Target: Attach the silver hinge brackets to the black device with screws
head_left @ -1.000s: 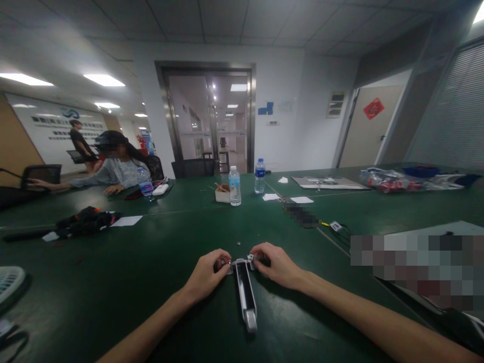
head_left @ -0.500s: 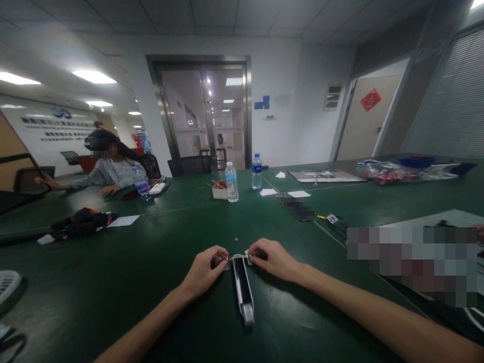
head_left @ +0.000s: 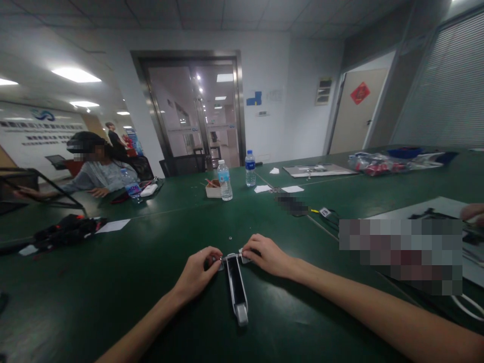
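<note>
A long, narrow piece with a pale metallic frame and dark inside (head_left: 237, 287) lies on the green table, pointing toward me. A thin crosspiece sticks out on both sides of its far end. My left hand (head_left: 197, 272) pinches a small metallic part at the left end of that crosspiece. At the opposite end, the fingers of my right hand (head_left: 269, 256) close on a small pale part. My fingertips hide most of both small parts. Just beyond the far end lies a tiny ring-like piece (head_left: 230, 238).
Two water bottles (head_left: 226, 182) (head_left: 250, 170) and a small box (head_left: 213, 189) stand ahead. Papers (head_left: 293, 189) and a dark blurred item lie beyond my right hand. A person (head_left: 102, 169) sits at far left, near a black bundle (head_left: 66, 232). Another person's hand (head_left: 472, 214) shows at right.
The view has turned slightly right, so the scene sits further left. Both hands keep hold at the crosspiece; my right fingers have shifted slightly. The seated person's dark frame looks further right.
</note>
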